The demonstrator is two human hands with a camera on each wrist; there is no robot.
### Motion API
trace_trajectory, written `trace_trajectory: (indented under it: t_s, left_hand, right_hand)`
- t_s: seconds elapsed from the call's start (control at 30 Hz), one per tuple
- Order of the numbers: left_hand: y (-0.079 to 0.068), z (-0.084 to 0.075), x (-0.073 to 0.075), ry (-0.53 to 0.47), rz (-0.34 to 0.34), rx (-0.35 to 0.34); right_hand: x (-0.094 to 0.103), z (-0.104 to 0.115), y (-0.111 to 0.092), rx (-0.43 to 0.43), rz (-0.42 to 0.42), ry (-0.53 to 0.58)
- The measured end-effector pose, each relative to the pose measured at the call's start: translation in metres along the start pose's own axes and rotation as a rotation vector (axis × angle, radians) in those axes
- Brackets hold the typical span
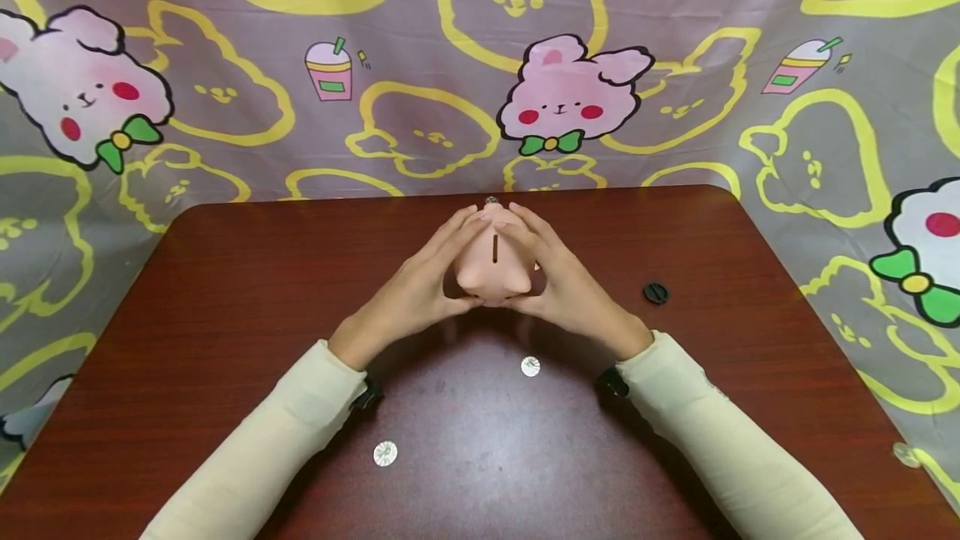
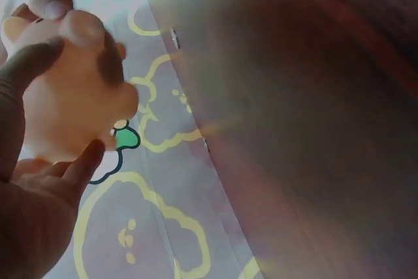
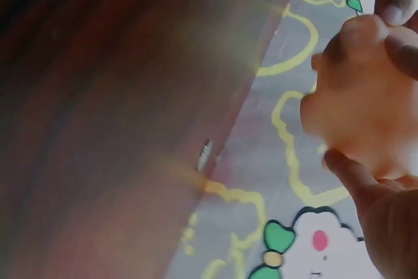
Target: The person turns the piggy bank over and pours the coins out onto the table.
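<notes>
A pale pink piggy bank, its coin slot facing up, is held between both hands above the table. My left hand grips its left side, fingers toward the far end and thumb at the near end. On the opposite side my right hand grips it in the same manner. The left wrist view shows the piggy bank off the table, with stubby feet and a dark patch on its underside. In the right wrist view the piggy bank is blurred, with a thumb and fingers against it.
On the brown table lie a silver coin and a second coin. Another coin is by the right edge. Something small and shiny sits at the back edge. A black round cap lies right of the hands.
</notes>
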State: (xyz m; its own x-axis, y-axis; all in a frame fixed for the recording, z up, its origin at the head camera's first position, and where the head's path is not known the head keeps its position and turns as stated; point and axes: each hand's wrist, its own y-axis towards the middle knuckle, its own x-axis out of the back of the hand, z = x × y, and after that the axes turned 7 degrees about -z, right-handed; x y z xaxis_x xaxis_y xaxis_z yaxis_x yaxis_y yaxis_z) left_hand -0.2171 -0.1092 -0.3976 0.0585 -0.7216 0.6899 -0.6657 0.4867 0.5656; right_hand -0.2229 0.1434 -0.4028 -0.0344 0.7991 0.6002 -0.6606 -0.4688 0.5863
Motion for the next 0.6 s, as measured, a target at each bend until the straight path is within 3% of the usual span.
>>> trace_trajectory:
  t_s: [0.2, 0.43, 0.6]
  left_hand:
    - [0.003, -0.001, 0.002, -0.121, 0.056, 0.140]
    - [0.005, -0.004, 0.004, -0.223, 0.085, 0.295]
    - [0.004, -0.004, 0.003, -0.178, 0.119, 0.380]
  right_hand:
    - [0.006, -0.001, -0.002, -0.379, 0.019, 0.310]
    - [0.012, -0.002, 0.004, -0.701, 0.005, 0.544]
    - [0.010, -0.002, 0.006, -0.855, 0.014, 0.679]
